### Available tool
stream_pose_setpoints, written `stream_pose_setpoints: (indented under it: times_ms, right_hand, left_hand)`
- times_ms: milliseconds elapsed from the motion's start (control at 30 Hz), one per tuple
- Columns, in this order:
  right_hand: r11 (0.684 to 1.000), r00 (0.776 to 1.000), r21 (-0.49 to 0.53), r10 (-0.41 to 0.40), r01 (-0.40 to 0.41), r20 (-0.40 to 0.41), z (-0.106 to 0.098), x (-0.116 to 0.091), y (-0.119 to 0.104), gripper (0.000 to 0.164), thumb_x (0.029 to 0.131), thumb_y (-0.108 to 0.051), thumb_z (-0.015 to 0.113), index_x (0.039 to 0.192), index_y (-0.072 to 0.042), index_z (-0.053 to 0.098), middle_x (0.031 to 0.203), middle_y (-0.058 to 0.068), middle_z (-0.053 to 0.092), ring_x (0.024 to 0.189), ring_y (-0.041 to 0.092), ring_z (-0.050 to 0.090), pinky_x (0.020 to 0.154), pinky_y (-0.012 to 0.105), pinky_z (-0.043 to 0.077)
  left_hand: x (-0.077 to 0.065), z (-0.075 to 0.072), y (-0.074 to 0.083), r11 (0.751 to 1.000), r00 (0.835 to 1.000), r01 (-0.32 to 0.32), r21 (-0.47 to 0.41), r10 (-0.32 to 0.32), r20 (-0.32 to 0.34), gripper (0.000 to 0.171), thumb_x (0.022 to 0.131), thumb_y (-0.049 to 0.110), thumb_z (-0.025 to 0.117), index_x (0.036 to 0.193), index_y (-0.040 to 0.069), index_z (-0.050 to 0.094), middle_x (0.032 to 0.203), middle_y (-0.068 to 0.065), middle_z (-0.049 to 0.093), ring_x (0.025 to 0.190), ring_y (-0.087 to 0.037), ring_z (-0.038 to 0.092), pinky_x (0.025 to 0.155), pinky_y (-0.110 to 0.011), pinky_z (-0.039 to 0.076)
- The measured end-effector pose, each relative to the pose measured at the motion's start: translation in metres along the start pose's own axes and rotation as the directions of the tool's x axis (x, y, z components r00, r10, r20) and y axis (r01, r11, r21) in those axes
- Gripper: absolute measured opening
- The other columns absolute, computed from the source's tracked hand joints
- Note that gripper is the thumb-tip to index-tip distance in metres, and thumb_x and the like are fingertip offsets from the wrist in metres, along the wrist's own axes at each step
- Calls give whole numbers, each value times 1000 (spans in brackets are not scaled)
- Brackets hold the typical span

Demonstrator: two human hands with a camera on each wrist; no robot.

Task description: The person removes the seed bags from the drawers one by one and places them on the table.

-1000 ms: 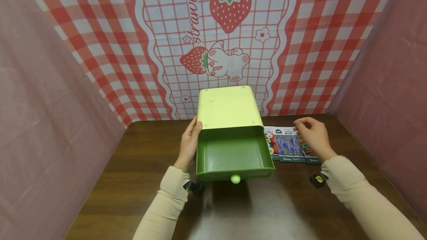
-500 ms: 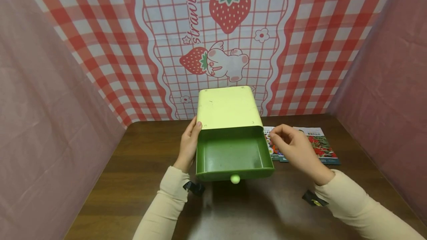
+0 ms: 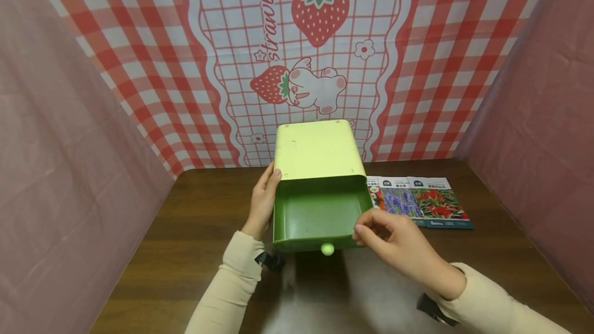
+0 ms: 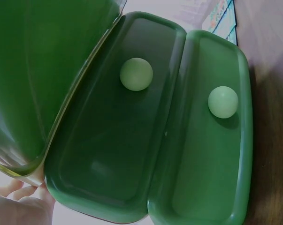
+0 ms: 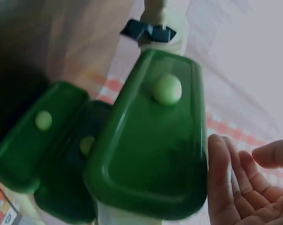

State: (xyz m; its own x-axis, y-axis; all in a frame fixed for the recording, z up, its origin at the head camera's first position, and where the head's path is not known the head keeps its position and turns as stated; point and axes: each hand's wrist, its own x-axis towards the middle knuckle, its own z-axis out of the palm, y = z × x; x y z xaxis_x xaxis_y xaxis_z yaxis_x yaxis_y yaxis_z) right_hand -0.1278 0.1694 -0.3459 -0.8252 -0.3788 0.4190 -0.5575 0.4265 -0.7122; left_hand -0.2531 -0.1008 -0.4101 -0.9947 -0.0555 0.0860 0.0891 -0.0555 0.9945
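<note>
A small drawer cabinet (image 3: 319, 149), pale yellow-green on top, stands in the middle of the table. Its green top drawer (image 3: 320, 215) is pulled out and has a round knob (image 3: 327, 249); nothing lies in the part that shows. My left hand (image 3: 261, 205) rests against the cabinet's left side, thumb near the front top corner. Over the drawer's front right corner is my right hand (image 3: 401, 244), loosely bent and holding nothing. In the right wrist view its fingers (image 5: 219, 178) are right at the drawer front's edge, thumb apart. Two lower drawer fronts (image 4: 108, 136) are pushed in.
Several overlapping seed packets (image 3: 441, 201) with flower pictures lie on the table to the right of the cabinet. A strawberry-print checked cloth (image 3: 320, 86) hangs behind the wooden table (image 3: 185, 251), and pink cloth (image 3: 533, 92) hangs at both sides.
My right hand has moved left and toward me, from over the seed packets to the drawer's front right corner, uncovering the packets. My left hand and the cabinet have stayed put.
</note>
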Motion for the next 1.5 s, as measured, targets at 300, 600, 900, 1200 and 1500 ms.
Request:
stream_pose_setpoints:
  times_ms: [300,600,900,1200,1500]
  right_hand:
    - [994,990,81,59,-70,126,22,-13,5,13,98,-19,61,98,-12,72,89,-4,74,78,3,68,61,25,56]
    - [937,938,212,217,-278,271,41,-21,21,28,100,-26,57,111,-4,70,94,7,74,81,5,70,72,28,60]
    - [912,940,274,242,-304,239,62,-23,33,32,99,-25,58,111,3,70,90,12,75,74,5,69,67,31,60]
    - [874,932,340,282,-348,229,73,-22,37,36,101,-25,55,107,7,70,90,23,73,75,17,72,67,39,61]
    - [861,939,382,276,-337,207,76,-20,38,35,101,-23,55,105,9,69,90,26,72,76,19,73,68,37,61]
  left_hand:
    - [0,0,-1,1000,1000,-6,9,6,-6,61,96,54,53,151,31,38,159,2,34,138,-23,42,112,-45,38]
    - [-2,0,0,1000,1000,-6,14,6,-4,62,96,55,53,151,31,37,159,2,32,142,-23,36,115,-46,35]
    - [-2,0,0,999,1000,-14,32,14,2,63,96,56,53,151,31,37,159,3,32,144,-23,34,117,-47,32]
    - [0,0,0,1000,1000,-16,22,16,-3,62,96,55,54,151,31,38,159,3,33,142,-24,37,115,-47,35]
    - [-1,-1,1,1000,1000,-12,21,12,-1,64,95,55,54,151,30,38,158,3,34,140,-23,39,114,-46,36]
